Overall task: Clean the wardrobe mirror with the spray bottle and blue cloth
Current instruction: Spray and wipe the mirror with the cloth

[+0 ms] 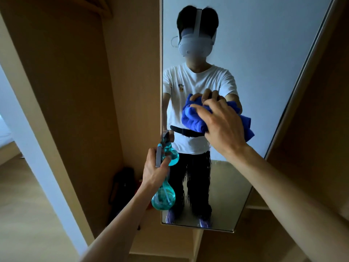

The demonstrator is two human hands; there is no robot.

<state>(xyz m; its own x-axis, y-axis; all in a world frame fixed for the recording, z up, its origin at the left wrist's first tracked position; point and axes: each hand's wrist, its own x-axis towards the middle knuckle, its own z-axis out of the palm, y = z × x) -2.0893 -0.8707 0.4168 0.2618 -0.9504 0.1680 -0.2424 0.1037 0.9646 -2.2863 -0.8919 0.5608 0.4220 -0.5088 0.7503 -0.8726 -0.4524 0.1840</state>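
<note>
Smooth pale-wood wardrobe panels (75, 91) stand at left, where the left hand (154, 172) curls its fingers round the neck of the spray bottle (164, 198), a translucent teal bulb with a grey trigger head, beside the lower left edge of the glossy mirror (264, 53); whether a finger rests on the trigger is hard to tell. Further right, the right hand (223, 122), arm outstretched, grips the bunched, fluffy blue cloth (192, 118) against the glass at mid-height, fingers spread and curved over it.

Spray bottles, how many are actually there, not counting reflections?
1: the teal spray bottle held in the left hand, near the lower left edge of the mirror. The teal shape above it is only its reflection.
</note>
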